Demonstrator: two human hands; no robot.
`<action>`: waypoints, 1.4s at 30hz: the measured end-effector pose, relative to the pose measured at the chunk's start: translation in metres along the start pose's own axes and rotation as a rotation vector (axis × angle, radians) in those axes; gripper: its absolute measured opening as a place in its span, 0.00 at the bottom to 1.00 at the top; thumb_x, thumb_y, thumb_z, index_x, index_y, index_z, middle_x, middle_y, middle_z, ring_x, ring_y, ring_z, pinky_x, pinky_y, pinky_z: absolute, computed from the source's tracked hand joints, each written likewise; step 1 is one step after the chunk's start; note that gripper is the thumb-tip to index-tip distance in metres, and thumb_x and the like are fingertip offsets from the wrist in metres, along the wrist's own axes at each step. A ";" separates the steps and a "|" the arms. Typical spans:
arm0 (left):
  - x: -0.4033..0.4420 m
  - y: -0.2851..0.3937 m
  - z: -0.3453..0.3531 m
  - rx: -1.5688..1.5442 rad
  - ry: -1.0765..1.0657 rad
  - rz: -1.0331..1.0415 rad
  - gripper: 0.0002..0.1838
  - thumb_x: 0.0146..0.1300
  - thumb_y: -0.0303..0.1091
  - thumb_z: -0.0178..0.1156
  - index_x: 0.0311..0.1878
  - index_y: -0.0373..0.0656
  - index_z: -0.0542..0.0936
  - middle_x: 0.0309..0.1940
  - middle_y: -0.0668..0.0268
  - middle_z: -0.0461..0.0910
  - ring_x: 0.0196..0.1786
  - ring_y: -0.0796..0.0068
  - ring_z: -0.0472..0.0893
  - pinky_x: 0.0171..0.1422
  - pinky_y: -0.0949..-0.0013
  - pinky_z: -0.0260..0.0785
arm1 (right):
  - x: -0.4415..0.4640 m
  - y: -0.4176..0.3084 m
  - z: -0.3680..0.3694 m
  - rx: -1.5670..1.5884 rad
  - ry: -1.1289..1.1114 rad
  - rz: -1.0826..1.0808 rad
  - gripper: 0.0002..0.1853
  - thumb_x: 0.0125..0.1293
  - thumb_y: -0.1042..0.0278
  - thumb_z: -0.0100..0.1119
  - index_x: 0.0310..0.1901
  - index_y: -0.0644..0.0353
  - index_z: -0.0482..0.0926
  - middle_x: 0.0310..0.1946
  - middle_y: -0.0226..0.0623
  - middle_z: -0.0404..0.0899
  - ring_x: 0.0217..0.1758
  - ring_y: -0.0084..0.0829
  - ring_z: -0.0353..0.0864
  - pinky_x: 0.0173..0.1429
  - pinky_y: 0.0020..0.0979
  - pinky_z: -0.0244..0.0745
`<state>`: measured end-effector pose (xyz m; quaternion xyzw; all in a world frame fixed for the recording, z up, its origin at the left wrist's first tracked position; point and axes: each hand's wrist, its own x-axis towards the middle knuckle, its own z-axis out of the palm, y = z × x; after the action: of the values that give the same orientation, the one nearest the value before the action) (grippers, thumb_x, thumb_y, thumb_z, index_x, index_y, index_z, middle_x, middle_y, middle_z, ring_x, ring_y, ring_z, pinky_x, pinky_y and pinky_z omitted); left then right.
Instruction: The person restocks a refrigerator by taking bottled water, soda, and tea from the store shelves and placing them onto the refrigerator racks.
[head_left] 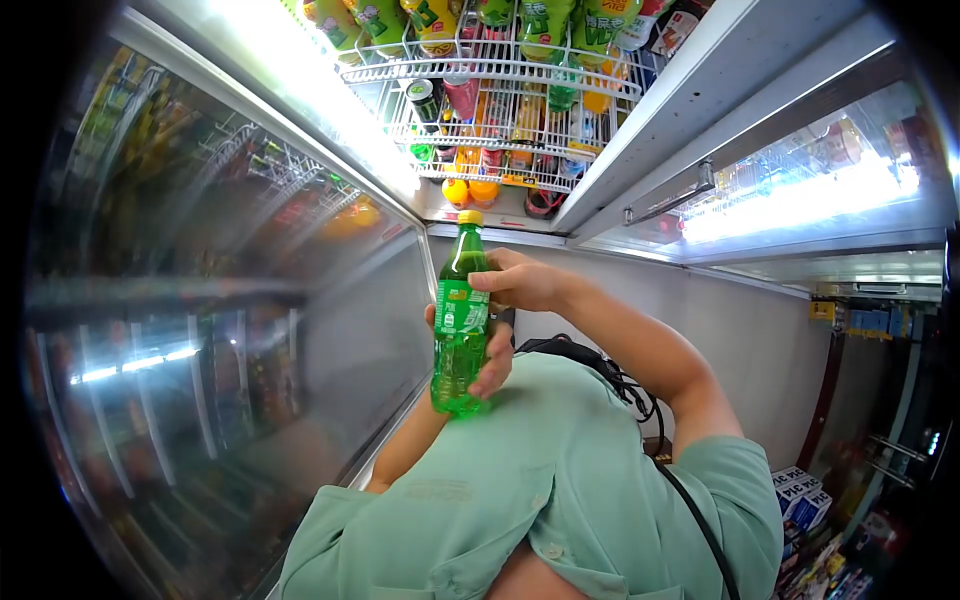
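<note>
Mint shirt (500,470) fills the bottom of the frame, and the green bottle (461,340) is pretty much upright mid-frame. Left hand (492,362) has its fingers curled round the lower part, right hand (520,281) is gripping near the label's top. Glass door (210,300) on the left, drinks on wire racks (490,70) up top.

Green bottle (461,335), yellow cap (469,217) on, held roughly upright in front of mint-green shirt (540,470). Left hand (492,362) wrapped around lower part; right hand (515,280) at upper part, thumb against label. Ahead, open cooler with white wire shelves (490,68): upright bottles on top one, cans and bottles below, orange round items (470,190) near bottom. Glass door (200,300) at left, reflecting shelves. Boxes (802,497) at lower right. Black cable (700,520) across shirt.
</note>
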<state>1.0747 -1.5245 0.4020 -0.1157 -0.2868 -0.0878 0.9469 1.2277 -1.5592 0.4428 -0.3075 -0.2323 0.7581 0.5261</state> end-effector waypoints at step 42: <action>-0.086 -0.020 -0.059 1.703 1.451 -0.434 0.23 0.61 0.45 0.62 0.47 0.33 0.77 0.40 0.56 0.81 0.44 0.68 0.80 0.49 0.68 0.72 | -0.024 0.030 -0.138 -1.526 0.850 -0.134 0.53 0.53 0.51 0.67 0.69 0.71 0.43 0.66 0.60 0.55 0.69 0.52 0.57 0.72 0.38 0.55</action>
<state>1.0308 -1.5511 0.3092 0.6948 0.3482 -0.0726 0.6251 1.3122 -1.5878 0.3302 -0.8179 -0.4778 0.1844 0.2622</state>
